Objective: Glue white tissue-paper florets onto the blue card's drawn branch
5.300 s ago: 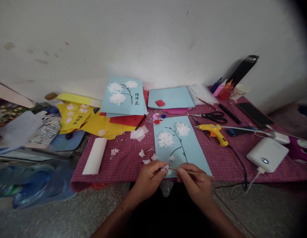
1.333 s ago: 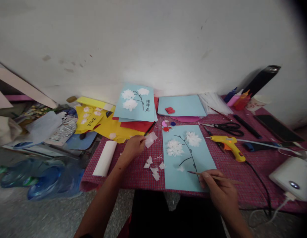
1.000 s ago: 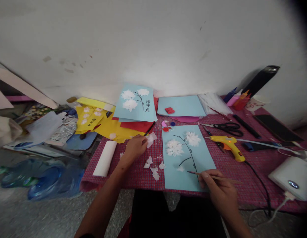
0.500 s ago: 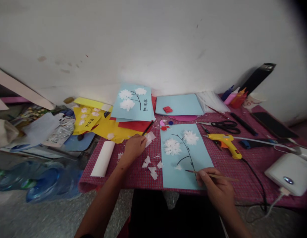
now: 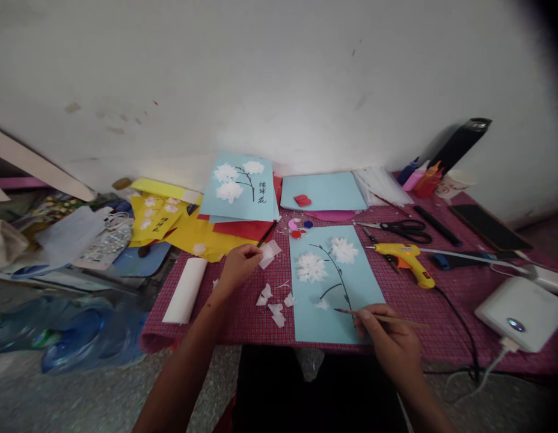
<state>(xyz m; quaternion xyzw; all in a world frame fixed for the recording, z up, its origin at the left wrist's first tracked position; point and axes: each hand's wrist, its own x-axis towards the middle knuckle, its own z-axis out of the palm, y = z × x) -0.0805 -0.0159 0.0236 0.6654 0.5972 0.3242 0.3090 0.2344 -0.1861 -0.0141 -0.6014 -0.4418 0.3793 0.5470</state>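
My left hand point(image 5: 242, 263) is closed, its fingertips pinched at the edge of a thin white paper piece point(image 5: 270, 252) on the cloth. My right hand point(image 5: 389, 337) grips a thin brush point(image 5: 407, 322), its tip above the lower part of a light blue sheet point(image 5: 315, 328). That sheet bears a dark curved branch point(image 5: 339, 270), two full white paper flowers, the left one point(image 5: 311, 266) and the right one point(image 5: 344, 250), and a small white petal cluster point(image 5: 323, 305) under the lower twig. Several white paper scraps point(image 5: 276, 313) lie left of the sheet.
A finished flower card point(image 5: 238, 207) stands behind, beside a blue sheet point(image 5: 324, 189). Scissors point(image 5: 403, 229), a yellow glue gun point(image 5: 407, 258) with its cord, and a white box point(image 5: 522, 313) are at right. A white roll point(image 5: 186, 291) lies at left.
The whole view has shifted slightly. My left hand has drawn back a little from the white paper piece, its fingers now at the edge. My right hand holds the brush much as before.
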